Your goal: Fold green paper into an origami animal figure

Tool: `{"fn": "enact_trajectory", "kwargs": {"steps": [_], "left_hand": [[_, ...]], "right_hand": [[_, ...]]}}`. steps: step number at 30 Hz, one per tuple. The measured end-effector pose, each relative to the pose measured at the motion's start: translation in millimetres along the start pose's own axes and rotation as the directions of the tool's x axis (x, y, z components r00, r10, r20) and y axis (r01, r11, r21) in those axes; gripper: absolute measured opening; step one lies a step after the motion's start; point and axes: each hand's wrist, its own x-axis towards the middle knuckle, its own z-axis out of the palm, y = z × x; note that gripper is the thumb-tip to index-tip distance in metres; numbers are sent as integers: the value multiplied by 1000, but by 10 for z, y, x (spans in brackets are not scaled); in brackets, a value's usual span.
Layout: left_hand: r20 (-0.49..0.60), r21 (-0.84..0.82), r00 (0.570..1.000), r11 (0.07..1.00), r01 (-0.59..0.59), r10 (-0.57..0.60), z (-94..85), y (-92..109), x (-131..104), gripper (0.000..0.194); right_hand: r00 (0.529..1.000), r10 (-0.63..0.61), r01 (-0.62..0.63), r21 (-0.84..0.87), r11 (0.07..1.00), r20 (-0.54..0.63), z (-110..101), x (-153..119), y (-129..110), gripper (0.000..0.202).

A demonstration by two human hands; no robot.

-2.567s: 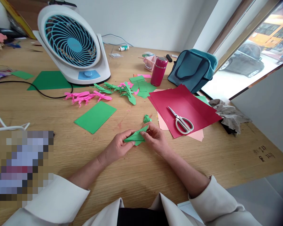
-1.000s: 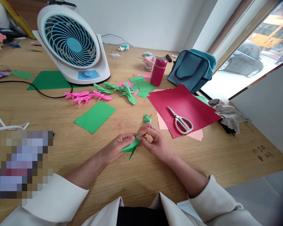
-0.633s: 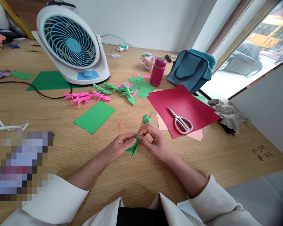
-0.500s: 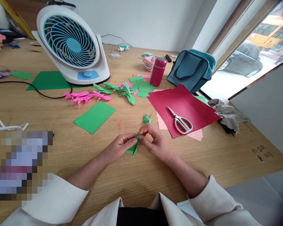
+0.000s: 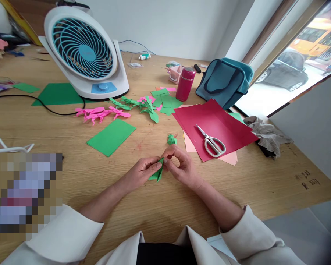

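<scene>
In a narrow, pinching grip, the left hand (image 5: 140, 171) and right hand (image 5: 182, 170) hold a small, sharply creased green folded-paper piece (image 5: 159, 174), flap pointing personward, over the light-brown wooden counter (image 5: 151, 209).

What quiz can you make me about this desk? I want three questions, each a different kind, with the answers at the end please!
1. True or false: the scissors lie on the red paper.

2. Pick one. What do the left hand and the right hand both hold?
A) a bottle
B) folded green paper
C) a bag

3. Fill in the missing colour: the white fan has a ____ knob on its base.

Key: 1. True. 2. B. 3. Blue.
</scene>
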Motion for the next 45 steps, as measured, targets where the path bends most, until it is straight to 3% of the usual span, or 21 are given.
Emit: {"fn": "enact_trajectory", "kwargs": {"steps": [8,29,45], "left_hand": [[20,61,1000,998,5,-7,-4,36,-14,43],[94,27,994,998,-55,52,-25,19,-12,39],[0,25,999,998,-54,55,3,26,2,38]], "right_hand": [[1000,-23,23,-13,1000,2,-7,-1,-12,10],[998,-30,29,-22,999,-61,-10,3,-48,17],[999,-22,22,-23,999,-28,-18,5,-87,16]]}}
